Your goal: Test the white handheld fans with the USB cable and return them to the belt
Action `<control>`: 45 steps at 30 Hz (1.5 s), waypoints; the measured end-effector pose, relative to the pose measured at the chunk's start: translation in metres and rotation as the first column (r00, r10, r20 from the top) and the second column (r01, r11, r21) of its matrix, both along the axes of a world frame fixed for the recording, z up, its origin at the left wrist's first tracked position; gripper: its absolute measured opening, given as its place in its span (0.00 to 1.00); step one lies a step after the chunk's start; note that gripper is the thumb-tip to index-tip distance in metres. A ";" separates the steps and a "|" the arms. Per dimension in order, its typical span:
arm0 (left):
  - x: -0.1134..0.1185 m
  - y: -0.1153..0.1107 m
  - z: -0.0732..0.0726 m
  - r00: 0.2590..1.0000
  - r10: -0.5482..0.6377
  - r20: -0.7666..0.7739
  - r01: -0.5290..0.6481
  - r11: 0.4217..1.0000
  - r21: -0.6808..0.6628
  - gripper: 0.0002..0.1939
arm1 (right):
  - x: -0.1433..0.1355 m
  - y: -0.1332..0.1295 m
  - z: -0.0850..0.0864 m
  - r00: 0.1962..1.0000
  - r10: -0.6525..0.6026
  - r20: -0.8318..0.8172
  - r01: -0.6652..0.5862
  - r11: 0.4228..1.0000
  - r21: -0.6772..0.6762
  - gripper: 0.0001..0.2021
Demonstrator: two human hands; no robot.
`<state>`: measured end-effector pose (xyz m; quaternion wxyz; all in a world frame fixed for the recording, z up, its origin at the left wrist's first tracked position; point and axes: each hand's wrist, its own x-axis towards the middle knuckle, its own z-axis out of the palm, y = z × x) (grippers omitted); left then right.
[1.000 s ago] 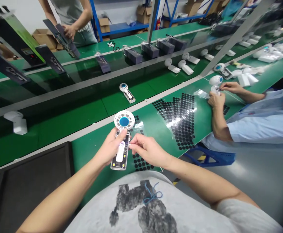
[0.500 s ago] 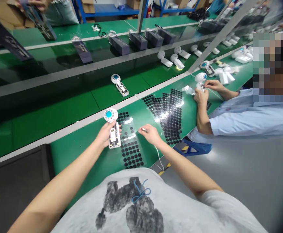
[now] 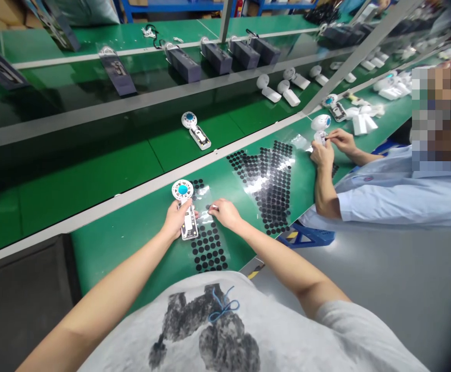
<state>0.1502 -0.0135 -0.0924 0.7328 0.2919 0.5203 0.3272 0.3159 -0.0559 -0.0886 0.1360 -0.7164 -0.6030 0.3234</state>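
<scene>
In my left hand (image 3: 175, 219) is a white handheld fan (image 3: 182, 190) with a blue hub. Its handle housing is uncovered, showing a white block and circuitry inside. The fan is held over the left edge of a clear sheet of round black stickers (image 3: 208, 247). My right hand (image 3: 225, 213) is closed in a pinch above that sheet, just right of the fan. A small, slim pale thing shows at its fingertips, beside a dark dot; its kind is too small to make out.
More sticker sheets (image 3: 274, 188) lie to the right. A second uncovered fan (image 3: 198, 132) rests on the green conveyor belt (image 3: 132, 170). Beyond stand dark boxes (image 3: 182, 63) and several white fans. At right, a co-worker's hands (image 3: 324, 152) hold another fan. A black tray (image 3: 24, 289) sits left.
My right hand has moved left, closer to the fan. The fan in my left hand has shifted slightly right and down. The fan on the belt appears slightly farther right.
</scene>
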 end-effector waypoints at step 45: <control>-0.041 -0.068 0.230 0.896 -0.096 0.433 -0.008 0.973 0.232 0.19 | -0.056 -0.041 0.274 0.853 0.405 -0.328 -0.294 0.894 0.338 0.06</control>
